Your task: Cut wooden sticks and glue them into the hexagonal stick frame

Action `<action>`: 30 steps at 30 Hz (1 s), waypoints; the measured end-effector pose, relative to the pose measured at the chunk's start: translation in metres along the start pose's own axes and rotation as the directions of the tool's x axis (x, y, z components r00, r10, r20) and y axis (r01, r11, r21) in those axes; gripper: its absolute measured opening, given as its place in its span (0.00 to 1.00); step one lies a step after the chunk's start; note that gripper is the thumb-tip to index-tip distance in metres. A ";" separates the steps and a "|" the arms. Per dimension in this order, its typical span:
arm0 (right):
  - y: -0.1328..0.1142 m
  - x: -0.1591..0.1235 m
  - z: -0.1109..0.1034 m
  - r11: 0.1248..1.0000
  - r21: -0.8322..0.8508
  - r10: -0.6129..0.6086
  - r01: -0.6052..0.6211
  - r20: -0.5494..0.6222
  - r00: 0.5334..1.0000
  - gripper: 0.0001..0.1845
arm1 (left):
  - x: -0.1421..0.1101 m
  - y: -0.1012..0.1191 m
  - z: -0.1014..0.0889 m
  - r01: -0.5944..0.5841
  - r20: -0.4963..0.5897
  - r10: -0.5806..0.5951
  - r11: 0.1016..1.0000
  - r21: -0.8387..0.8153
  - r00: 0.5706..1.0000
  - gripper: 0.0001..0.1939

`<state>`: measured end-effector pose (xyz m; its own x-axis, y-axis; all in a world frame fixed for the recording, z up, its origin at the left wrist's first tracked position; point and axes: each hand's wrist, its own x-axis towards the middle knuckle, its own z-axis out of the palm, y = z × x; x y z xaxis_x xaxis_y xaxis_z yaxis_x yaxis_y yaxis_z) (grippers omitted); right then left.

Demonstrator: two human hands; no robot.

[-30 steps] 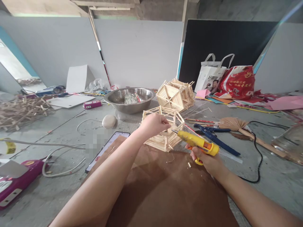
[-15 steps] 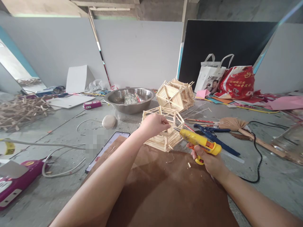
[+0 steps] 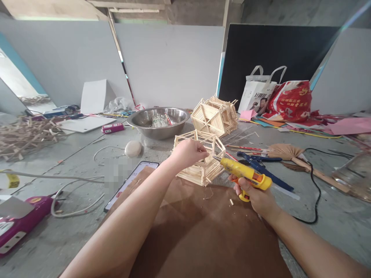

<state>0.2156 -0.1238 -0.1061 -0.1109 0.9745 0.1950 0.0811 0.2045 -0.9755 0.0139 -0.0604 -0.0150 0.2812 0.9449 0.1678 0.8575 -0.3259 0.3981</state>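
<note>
My right hand (image 3: 261,197) grips a yellow hot glue gun (image 3: 242,172) by its handle, its nozzle pointing left toward my left fingertips. My left hand (image 3: 189,152) is closed in a pinch over an open hexagonal frame of thin wooden sticks (image 3: 199,175). Whatever lies between those fingers is too small to make out. The frame rests at the far edge of a brown sheet (image 3: 197,231). Behind it, a fuller lantern-like stick structure (image 3: 213,117) leans on its side. Part of the nearer frame is hidden by my left hand.
A steel basin (image 3: 159,133) stands behind the frame. Blue-handled cutters (image 3: 266,173) and a brush-like bundle (image 3: 284,152) lie right, near a black cable (image 3: 319,193). At left are a phone (image 3: 131,183), a purple power strip (image 3: 26,220) and a stick pile (image 3: 26,139).
</note>
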 end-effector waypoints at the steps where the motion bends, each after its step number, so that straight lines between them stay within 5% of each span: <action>1: 0.000 0.000 0.000 1.000 -0.005 -0.003 0.003 0.000 1.000 0.18 | 0.000 0.000 0.000 0.000 0.002 0.000 1.000 -0.001 1.000 0.12; 30: 0.001 0.000 0.000 1.000 -0.014 -0.004 0.004 -0.001 1.000 0.18 | 0.000 0.001 -0.001 -0.004 -0.003 0.004 1.000 -0.021 1.000 0.11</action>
<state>0.2161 -0.1233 -0.1073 -0.1103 0.9738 0.1990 0.0945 0.2096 -0.9732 0.0141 -0.0609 -0.0142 0.2833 0.9435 0.1718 0.8472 -0.3302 0.4161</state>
